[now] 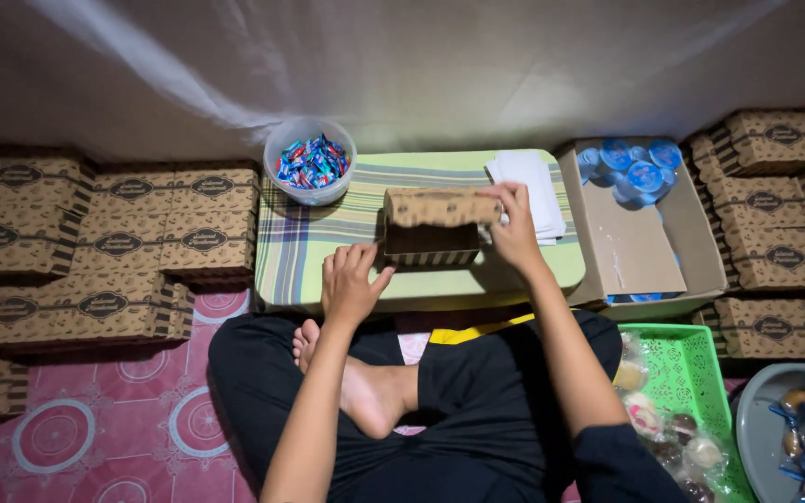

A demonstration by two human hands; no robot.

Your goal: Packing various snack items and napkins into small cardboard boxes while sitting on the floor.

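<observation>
Box (432, 226) on bench (328, 237): lid up, unfilled. Right hand (514, 233) grips lid; left hand (351, 284) open beside it. Finished boxes (104, 242) stacked.

cardboard box (432, 226) | brown, patterned, lid half-open | upright on low table, centre-front

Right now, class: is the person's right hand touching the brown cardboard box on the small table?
Touching. The head view shows the right hand gripping the brown cardboard box's lid end.
</observation>
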